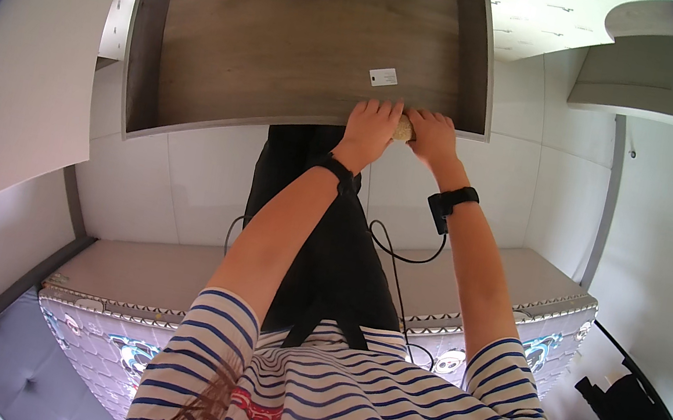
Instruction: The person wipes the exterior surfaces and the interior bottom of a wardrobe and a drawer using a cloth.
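Observation:
A deep wood-grain drawer [301,24] is pulled out before me, and a small white card [383,77] lies on its bottom. At the right part of the front panel are both hands, side by side. My left hand [374,121] and my right hand [431,134] close from either side on a tan, rough-textured, sponge-like piece [404,129]. Most of that piece is hidden under the fingers, so its full shape cannot be told. Fingertips of both hands reach over the top edge of the panel.
Pale floor tiles [206,188] lie under the drawer. Behind my legs is a grey upholstered bench [146,271] with a patterned side. White cabinet doors [34,59] flank me. A black cable [405,258] hangs from my right wrist strap. Black bags [630,412] hang at the lower right.

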The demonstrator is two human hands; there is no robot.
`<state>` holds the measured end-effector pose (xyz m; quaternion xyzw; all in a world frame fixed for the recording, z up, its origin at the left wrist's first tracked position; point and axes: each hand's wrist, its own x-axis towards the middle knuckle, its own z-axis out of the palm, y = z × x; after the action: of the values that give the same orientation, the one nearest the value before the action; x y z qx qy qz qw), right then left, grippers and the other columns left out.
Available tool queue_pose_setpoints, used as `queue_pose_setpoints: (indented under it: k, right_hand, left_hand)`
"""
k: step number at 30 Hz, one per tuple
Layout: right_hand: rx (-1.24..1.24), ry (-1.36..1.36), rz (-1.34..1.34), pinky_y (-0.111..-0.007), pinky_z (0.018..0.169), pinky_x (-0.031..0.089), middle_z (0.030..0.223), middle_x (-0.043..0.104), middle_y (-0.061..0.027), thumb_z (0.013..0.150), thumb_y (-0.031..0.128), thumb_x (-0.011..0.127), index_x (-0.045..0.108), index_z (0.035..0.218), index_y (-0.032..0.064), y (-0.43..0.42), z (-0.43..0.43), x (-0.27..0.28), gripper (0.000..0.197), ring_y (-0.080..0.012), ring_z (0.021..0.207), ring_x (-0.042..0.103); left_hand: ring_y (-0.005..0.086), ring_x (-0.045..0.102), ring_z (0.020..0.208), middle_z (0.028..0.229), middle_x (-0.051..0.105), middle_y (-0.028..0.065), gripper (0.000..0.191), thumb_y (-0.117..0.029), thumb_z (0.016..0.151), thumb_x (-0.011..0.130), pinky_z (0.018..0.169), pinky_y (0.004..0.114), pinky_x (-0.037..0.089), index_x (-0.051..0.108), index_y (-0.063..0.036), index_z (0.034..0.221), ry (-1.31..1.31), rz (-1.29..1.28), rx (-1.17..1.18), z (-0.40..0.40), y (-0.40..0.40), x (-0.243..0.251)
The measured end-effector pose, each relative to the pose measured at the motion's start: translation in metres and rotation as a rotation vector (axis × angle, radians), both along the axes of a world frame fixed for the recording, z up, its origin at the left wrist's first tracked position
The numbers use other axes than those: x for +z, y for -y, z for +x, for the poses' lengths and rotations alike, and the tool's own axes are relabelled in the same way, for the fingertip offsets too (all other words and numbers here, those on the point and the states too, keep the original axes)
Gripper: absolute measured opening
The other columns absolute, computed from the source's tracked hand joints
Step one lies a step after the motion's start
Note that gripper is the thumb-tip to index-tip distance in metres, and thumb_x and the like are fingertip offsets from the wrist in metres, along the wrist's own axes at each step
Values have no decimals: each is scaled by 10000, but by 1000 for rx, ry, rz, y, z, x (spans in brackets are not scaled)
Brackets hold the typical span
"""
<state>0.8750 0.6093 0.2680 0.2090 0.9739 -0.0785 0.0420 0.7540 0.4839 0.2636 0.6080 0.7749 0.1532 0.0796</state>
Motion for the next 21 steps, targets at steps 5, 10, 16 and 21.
queue_pose_setpoints:
  k: [5, 10, 16, 21]
  right_hand:
    - [-50, 70, 17, -418, 778, 469, 919, 656, -51, 696, 147, 706, 616, 1025, 181, 1, -13, -8, 343, -288, 850, 627]
    - [-68, 68, -4, -421, 793, 470, 926, 657, -53, 693, 121, 698, 621, 1032, 178, 9, -12, -3, 352, -289, 885, 627]
    - [-36, 16, 21, -419, 840, 468, 1007, 650, -71, 690, 125, 705, 604, 1105, 168, 25, -30, 4, 430, -293, 989, 597]
    - [57, 37, -56, -420, 806, 483, 1014, 640, -81, 693, 128, 699, 567, 1162, 150, 65, -68, 7, 488, -297, 964, 605]
  left_hand:
    - [277, 596, 900, 1029, 594, 100, 509, -198, 699, 744, 741, 395, 486, 521, -53, 1133, 43, -28, 3, -6, -8, -23]
    - [276, 629, 810, 864, 633, 80, 340, -183, 728, 711, 666, 391, 502, 521, -66, 985, 35, -26, -92, -13, -3, -29]
    - [269, 629, 820, 868, 632, 76, 286, -182, 747, 696, 683, 396, 508, 539, -75, 960, 87, 50, -31, -27, 14, -29]
    - [237, 639, 840, 841, 633, 53, 135, -133, 776, 617, 704, 347, 508, 561, -92, 893, 71, 96, 24, -66, 65, -24]
